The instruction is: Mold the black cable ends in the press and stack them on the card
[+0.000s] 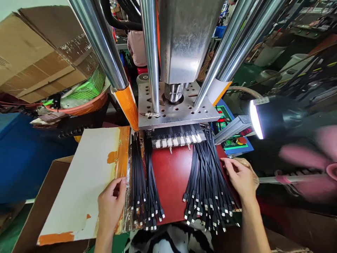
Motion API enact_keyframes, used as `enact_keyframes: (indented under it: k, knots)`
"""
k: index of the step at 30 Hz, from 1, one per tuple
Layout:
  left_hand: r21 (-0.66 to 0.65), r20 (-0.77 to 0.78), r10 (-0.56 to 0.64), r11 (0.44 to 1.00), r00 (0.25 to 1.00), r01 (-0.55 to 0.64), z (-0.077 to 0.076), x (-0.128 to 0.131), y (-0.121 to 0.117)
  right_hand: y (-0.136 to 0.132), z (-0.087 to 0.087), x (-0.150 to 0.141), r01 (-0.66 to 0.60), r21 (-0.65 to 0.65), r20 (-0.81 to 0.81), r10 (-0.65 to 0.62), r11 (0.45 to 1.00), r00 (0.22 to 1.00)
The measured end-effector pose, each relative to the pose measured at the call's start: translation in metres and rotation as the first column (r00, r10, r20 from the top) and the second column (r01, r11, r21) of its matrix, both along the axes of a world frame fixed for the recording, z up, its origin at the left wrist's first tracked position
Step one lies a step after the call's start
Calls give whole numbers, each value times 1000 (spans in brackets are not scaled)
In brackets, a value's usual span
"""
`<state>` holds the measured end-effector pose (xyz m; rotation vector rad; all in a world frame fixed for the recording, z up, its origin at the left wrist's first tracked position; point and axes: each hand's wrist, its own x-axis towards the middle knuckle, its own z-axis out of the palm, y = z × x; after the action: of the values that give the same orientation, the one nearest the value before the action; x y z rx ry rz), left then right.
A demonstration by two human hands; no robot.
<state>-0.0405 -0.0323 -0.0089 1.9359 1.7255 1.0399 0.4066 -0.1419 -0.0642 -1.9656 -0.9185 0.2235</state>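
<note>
My left hand rests on the edge of a white board, fingers curled loosely, just left of a bundle of black flat cables. My right hand lies open on the right side of a larger fan of black cables with white connector ends, fingertips touching them. Both bundles lie on a red work surface. At its far edge a mould fixture holds a row of cable ends under the press.
A vertical press with chrome columns and a perforated steel plate stands ahead. A lit lamp and a control panel are at the right. Cardboard boxes and a green basket sit at the left.
</note>
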Motion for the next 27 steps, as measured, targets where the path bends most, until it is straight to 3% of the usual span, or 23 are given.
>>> enact_keyframes:
  k: [27]
  knots:
    - [61, -85, -2, 998, 996, 7, -2, 2, 1, 0, 6, -3, -5, -32, -72, 3, 999, 997]
